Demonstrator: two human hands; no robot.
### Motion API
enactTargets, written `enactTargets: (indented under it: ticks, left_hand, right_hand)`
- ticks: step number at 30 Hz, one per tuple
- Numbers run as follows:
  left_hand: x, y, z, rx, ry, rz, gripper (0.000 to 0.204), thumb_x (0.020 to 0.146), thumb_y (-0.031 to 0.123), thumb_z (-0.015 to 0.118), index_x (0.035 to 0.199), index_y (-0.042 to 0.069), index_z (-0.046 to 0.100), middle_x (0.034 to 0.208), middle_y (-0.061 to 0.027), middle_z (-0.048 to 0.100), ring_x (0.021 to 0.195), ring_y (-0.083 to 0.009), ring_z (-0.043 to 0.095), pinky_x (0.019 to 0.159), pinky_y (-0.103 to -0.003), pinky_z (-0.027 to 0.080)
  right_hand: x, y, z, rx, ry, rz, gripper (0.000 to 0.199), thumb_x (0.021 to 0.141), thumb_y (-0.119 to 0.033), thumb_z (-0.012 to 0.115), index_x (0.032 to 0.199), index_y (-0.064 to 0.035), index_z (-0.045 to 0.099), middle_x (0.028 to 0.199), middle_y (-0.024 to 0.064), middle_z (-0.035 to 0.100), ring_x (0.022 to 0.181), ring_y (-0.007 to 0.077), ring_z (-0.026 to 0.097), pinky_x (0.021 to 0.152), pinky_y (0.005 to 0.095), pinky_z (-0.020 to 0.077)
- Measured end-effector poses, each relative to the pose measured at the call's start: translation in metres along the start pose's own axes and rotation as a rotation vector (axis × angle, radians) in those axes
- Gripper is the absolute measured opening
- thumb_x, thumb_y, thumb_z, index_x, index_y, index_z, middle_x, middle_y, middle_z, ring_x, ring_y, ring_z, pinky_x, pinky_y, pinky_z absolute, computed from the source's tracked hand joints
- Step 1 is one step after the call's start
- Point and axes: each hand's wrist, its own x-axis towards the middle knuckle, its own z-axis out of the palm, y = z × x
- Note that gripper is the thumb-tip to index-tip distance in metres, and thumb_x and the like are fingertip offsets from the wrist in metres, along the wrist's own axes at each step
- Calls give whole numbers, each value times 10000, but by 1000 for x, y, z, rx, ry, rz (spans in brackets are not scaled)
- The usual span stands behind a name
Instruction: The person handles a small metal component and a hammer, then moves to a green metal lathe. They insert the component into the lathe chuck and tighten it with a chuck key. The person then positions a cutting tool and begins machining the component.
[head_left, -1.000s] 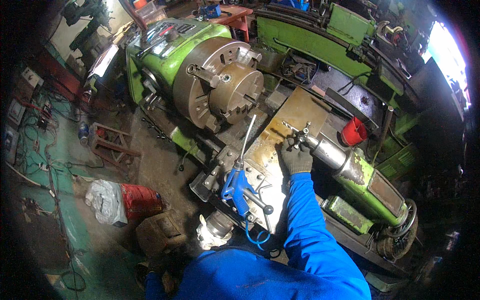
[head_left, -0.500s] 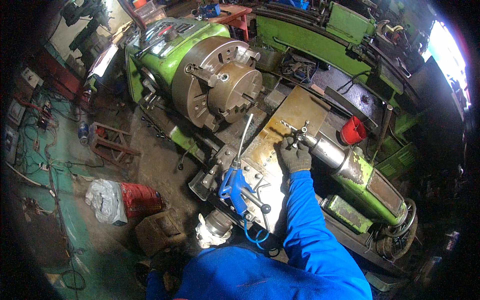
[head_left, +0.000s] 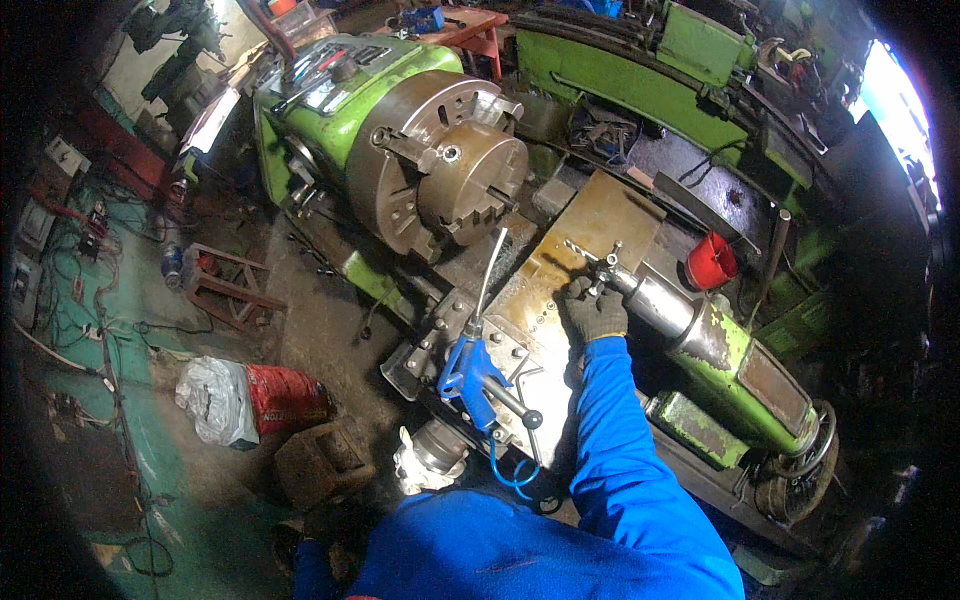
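My right hand (head_left: 597, 312), in a grey-brown work glove, reaches over the lathe to the drill chuck (head_left: 620, 280) on the tailstock. Its fingers are closed round a small metal chuck key (head_left: 614, 256), whose crossbar end shows above the glove. From the chuck a drill bit (head_left: 577, 248) points toward the big jawed lathe chuck (head_left: 470, 180). A blue air blow gun (head_left: 468, 375) with a long pale nozzle rests on the tool post, left of my right arm. Low at the left only my blue sleeve shows clearly; my left hand is lost in shadow.
A red bucket (head_left: 711, 262) stands behind the green tailstock (head_left: 745, 365). The handwheel (head_left: 800, 465) is at the right. On the floor at the left lie a red and white sack (head_left: 255, 402), a metal frame (head_left: 235, 290) and several cables.
The whole view has shifted slightly. My right hand stays at the drill chuck with its fingers closed, and the blow gun lies as before.
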Motion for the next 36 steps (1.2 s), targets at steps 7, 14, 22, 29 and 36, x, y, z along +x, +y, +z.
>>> enactTargets:
  ticks: [7,14,22,29,36]
  left_hand:
    - [17,0,-1,24,-19,82,469,1022,385,674,1334,38,724,1270,-192,755,1124,-411,718,1010,-471,562]
    - [80,-65,24,219,55,476,488,1018,393,681,1342,30,725,1280,-195,756,1128,-417,720,1012,-473,562]
    - [90,-24,40,-261,117,166,550,1000,382,692,1410,15,669,1435,-218,679,1325,-388,633,1132,-454,490]
    - [111,-80,77,-283,21,-26,681,981,494,681,1473,24,640,1512,-225,632,1419,-396,575,1221,-455,425]
    - [118,-115,94,-215,-70,-5,671,1028,553,606,1469,50,655,1522,-227,623,1420,-416,572,1229,-459,415]
  right_hand:
    - [-117,-2,80,-15,162,106,132,1058,-149,580,1099,-44,649,856,66,592,778,249,621,768,379,562]
    - [-180,-35,128,-1695,26,-1448,256,980,-244,721,1151,-59,768,997,136,743,890,332,712,801,455,562]
    - [-143,-79,180,-2662,-232,-1071,219,874,-323,798,965,-125,781,991,165,767,982,406,740,851,526,575]
    - [-150,-55,206,-2910,-57,-761,320,906,-401,769,1128,-177,825,1061,168,788,1043,375,761,888,524,596]
    - [-172,-39,211,-2809,31,-978,345,921,-455,750,1100,-162,784,1051,168,782,1025,372,765,876,522,599]
